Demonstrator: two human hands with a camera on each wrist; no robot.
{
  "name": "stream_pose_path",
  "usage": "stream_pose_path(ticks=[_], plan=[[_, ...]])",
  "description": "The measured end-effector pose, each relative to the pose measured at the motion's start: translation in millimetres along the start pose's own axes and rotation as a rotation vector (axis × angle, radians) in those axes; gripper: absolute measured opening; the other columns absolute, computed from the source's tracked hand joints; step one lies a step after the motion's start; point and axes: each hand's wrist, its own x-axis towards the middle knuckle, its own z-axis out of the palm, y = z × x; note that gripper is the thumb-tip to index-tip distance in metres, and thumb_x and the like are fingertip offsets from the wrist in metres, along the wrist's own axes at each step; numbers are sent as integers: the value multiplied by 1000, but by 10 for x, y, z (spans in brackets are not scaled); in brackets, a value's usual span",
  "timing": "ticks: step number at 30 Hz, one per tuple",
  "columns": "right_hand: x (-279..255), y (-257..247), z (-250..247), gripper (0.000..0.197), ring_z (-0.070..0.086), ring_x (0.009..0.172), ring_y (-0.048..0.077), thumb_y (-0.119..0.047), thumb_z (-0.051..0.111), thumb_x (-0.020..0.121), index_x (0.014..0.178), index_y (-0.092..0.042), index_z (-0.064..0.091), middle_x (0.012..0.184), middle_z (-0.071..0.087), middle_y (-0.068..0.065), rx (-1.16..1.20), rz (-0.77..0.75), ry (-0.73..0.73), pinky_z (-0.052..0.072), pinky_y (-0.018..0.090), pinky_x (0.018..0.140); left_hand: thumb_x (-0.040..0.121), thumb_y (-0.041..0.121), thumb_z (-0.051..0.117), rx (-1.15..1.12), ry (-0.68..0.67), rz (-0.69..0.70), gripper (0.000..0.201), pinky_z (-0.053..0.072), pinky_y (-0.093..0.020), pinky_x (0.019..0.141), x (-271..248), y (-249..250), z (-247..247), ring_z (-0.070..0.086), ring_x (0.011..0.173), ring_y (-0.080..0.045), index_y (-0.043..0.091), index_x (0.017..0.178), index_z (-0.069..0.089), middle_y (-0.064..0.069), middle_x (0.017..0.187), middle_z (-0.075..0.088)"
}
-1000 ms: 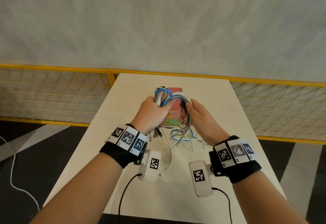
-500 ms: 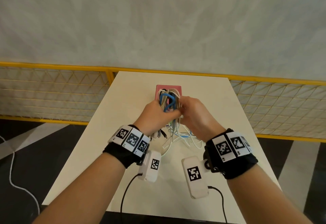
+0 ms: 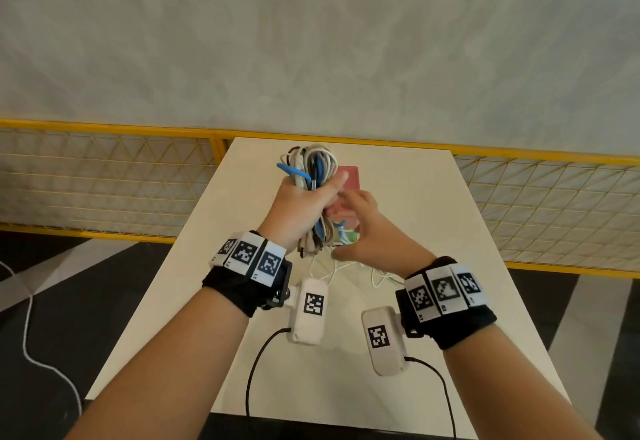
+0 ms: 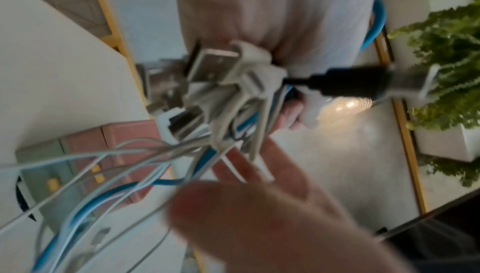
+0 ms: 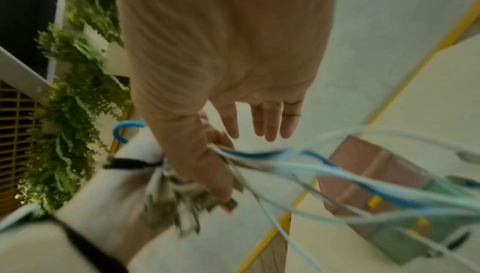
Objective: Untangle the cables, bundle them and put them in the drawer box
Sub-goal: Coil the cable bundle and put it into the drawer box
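Note:
My left hand (image 3: 301, 204) grips a folded bundle of white, grey and blue cables (image 3: 311, 164) upright above the table, loops on top. Its plugs (image 4: 228, 76) stick out below the fist. My right hand (image 3: 363, 228) is just right of the bundle with straight fingers (image 5: 267, 121) and its thumb against the hanging strands (image 5: 285, 164), holding nothing. Loose white ends (image 3: 346, 266) trail onto the table. The pink and green drawer box (image 3: 349, 176) stands behind both hands, mostly hidden; its yellow-knobbed front (image 4: 85, 154) shows in the left wrist view.
The white table (image 3: 415, 214) is narrow, with its far edge against a yellow mesh railing (image 3: 104, 176). A white cord (image 3: 27, 335) lies on the dark floor at the left. Green plants (image 4: 446, 72) stand off to one side.
My left hand has lifted the bundle and turned it upright. My right hand has let go of the loops and dropped to the hanging ends, fingers now straight.

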Motion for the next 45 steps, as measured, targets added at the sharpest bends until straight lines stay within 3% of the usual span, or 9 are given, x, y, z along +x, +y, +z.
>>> stream_pose_path(ticks=[7, 14, 18, 25, 30, 34, 40, 42, 45], plan=[[190, 159, 317, 17, 56, 86, 4, -19, 47, 94, 109, -24, 55, 91, 60, -15, -110, -233, 143, 38, 37, 88, 90, 28, 69, -319, 46, 66, 38, 41, -28, 53, 36, 171, -36, 35, 44, -13, 19, 61, 46, 4, 48, 36], [256, 288, 176, 36, 54, 91, 11, -35, 67, 83, 114, -21, 53, 99, 61, -10, -282, -77, 35, 36, 36, 98, 89, 41, 63, -442, 48, 73, 39, 45, -29, 61, -4, 287, -237, 36, 43, -11, 18, 63, 44, 6, 47, 34], [315, 73, 293, 10, 54, 67, 4, -21, 67, 84, 86, -21, 58, 75, 61, -11, 28, -267, 129, 43, 22, 65, 94, 37, 60, -371, -33, 94, 43, 45, -31, 62, -15, 406, -225, 37, 42, -11, 16, 61, 42, 7, 45, 33], [255, 466, 231, 19, 45, 40, -1, -14, 52, 94, 80, -19, 65, 49, 49, -13, 24, 94, 151, 41, 22, 48, 90, 41, 59, -363, -170, 169, 39, 46, -28, 59, -43, 638, -515, 37, 41, -10, 16, 65, 44, 8, 44, 33], [394, 409, -92, 21, 53, 62, 19, 4, 49, 84, 86, -4, 69, 74, 66, 13, -98, 97, 370, 37, 28, 59, 86, 39, 58, -96, -306, 32, 34, 44, -31, 54, -96, 398, -544, 35, 36, -10, 8, 74, 54, 8, 41, 32], [378, 281, -155, 24, 59, 73, 24, -2, 50, 83, 93, -11, 70, 81, 68, 8, -251, 86, 428, 42, 27, 60, 89, 41, 61, 91, -281, -60, 55, 46, -31, 56, -200, 158, -450, 34, 40, -13, -13, 101, 59, 5, 47, 32], [229, 159, -194, 72, 49, 122, 26, -29, 72, 74, 138, -22, 39, 128, 55, 5, -790, 31, 173, 33, 43, 103, 92, 36, 62, -54, -141, -28, 36, 46, -36, 62, -228, 185, -397, 34, 42, -14, 7, 71, 58, 5, 46, 32], [184, 68, -57, 90, 40, 132, 20, -34, 79, 70, 144, -22, 30, 141, 44, 3, -551, -127, -33, 26, 43, 112, 92, 36, 63, -141, -37, -1, 42, 47, -35, 63, -199, 248, -338, 35, 42, -14, 16, 58, 46, 4, 45, 32], [125, -21, 316, 62, 54, 117, 15, -18, 71, 82, 136, -11, 41, 129, 55, 3, -29, -309, -28, 43, 34, 102, 91, 34, 66, -287, 115, 46, 42, 51, -34, 63, -164, 329, -197, 37, 44, -14, 19, 60, 43, 5, 45, 33]])
